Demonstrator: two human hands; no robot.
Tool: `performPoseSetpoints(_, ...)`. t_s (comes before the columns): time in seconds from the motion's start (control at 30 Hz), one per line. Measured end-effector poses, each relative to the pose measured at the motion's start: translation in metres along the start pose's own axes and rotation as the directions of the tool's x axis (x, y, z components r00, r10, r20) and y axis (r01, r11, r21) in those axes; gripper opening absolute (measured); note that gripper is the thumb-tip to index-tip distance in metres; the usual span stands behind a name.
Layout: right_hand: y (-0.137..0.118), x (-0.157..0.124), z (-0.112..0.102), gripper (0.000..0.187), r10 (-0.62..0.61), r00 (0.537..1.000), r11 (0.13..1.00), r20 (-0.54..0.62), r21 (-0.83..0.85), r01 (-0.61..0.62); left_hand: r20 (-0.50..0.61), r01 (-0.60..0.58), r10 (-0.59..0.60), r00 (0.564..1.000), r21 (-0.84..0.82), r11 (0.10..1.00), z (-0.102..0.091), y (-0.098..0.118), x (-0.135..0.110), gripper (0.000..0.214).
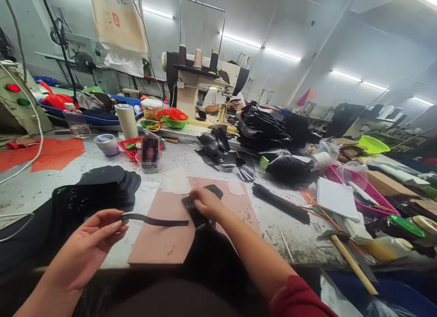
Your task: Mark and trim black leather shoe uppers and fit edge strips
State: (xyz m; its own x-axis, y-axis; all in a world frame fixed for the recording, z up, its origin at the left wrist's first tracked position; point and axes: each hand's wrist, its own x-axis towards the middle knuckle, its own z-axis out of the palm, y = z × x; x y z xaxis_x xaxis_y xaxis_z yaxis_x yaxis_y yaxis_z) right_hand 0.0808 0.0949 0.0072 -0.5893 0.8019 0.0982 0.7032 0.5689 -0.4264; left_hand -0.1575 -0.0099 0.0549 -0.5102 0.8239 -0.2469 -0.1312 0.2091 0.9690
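Observation:
Between thumb and fingers, my left hand [97, 237] pinches one end of a narrow black strip [159, 222]. Its free end reaches over the pink board [157, 244] toward the middle. My right hand [206, 203] is closed on the upper part of a black leather piece [211, 244], which lies over the board and hangs down past the table's front edge. The right fingertips are partly hidden. Two pale scraps, one of them a whitish sheet [175, 181], lie along the board's far edge.
Left of the board are stacked black pieces [109, 185]. To its right lie a bundle of black strips [280, 203], a notebook [336, 198] and a hammer [355, 264]. Behind are a phone [150, 153], a tumbler [126, 120], piled black leather [262, 125] and a sewing machine [191, 84], with a person beyond.

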Motion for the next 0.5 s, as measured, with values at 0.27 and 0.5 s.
performPoseSetpoints(0.27, 0.020, 0.060, 0.005, 0.035, 0.019, 0.959, 0.989, 0.282, -0.149, 0.024, 0.180, -0.080, 0.066, 0.981, 0.071, 0.994, -0.014, -0.013, 0.028, 0.024)
performPoseSetpoints(0.5, 0.033, 0.060, 0.002, 0.028, 0.010, 0.946, 0.989, 0.324, -0.142, 0.038, 0.266, -0.286, 0.225, 0.937, 0.222, 0.932, 0.043, 0.007, 0.068, 0.025)
